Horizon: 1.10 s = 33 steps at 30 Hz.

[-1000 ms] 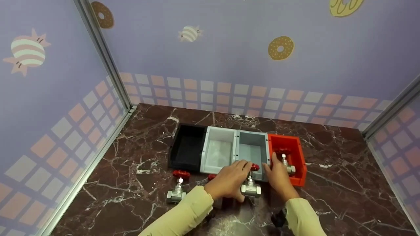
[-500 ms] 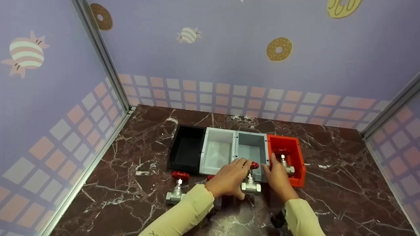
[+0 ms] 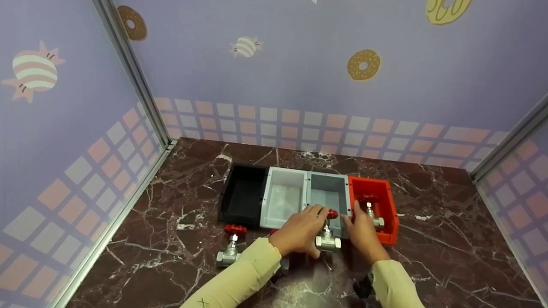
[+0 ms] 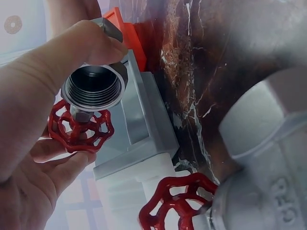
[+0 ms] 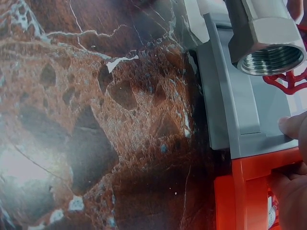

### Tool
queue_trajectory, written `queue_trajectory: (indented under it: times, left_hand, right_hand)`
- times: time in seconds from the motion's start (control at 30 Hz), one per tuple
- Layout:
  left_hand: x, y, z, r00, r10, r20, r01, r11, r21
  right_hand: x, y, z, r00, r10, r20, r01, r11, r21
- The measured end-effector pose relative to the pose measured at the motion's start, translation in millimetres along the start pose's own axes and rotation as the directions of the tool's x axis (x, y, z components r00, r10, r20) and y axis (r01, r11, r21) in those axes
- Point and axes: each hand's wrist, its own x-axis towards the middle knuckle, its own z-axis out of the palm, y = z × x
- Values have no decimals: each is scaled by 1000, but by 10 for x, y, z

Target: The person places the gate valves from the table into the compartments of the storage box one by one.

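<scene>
While the side walls between the grey box (image 3: 325, 196) and the red box (image 3: 393, 214) are pinched by the right hand (image 3: 364, 235), a shiny metal valve (image 3: 329, 244) is held up by the left hand (image 3: 299, 229), with the thumb on the metal and the fingers by the red wheel (image 3: 332, 214). How hard the walls are squeezed cannot be told. If the held valve is taken as the middle of a clock in the head view, the grey box is found at 12, the red box at 2, the white box (image 3: 284, 196) between 10 and 11, and the black box (image 3: 244, 194) at 10. The step in hand looks like a valve being brought to the grey box; for the next move, it would need to be lifted over the low front edge and set down softly. At 9 o'clock, another valve (image 3: 232, 246) is seen on the counter (image 3: 449, 248). Between these two, a third valve (image 3: 274, 232) is mostly covered by the left arm. The valve in the red box (image 3: 370, 209) is partly hidden by the right hand. Between 4 and 5 o'clock, a dark thing (image 3: 364, 286) by the right sleeve cannot be made out.
</scene>
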Motion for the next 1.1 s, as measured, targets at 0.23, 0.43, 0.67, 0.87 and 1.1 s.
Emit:
queue_trajectory:
  times: [0.23, 0.43, 0.67, 0.87, 1.1]
  left_hand:
    - [30, -21, -19, 1000, -2, 2, 2, 1000, 19]
    - [56, -37, -40, 1000, -1, 6, 1, 1000, 5]
    - [90, -55, -32, 1000, -1, 9, 1, 1000, -2]
    - [122, -66, -29, 1000, -8, 17, 8, 1000, -4]
    - [153, -88, -40, 1000, -5, 10, 5, 1000, 7]
  right_hand:
    - [-8, 0, -3, 1000, 6, 0, -6, 1000, 9]
    - [-8, -4, -5, 1000, -6, -7, 6, 1000, -1]
    - [-8, 7, 2, 1000, -22, -18, 22, 1000, 7]
    - [-4, 24, 5, 999, -36, -21, 36, 999, 13]
    - [1, 25, 3, 1000, -28, -10, 29, 999, 20]
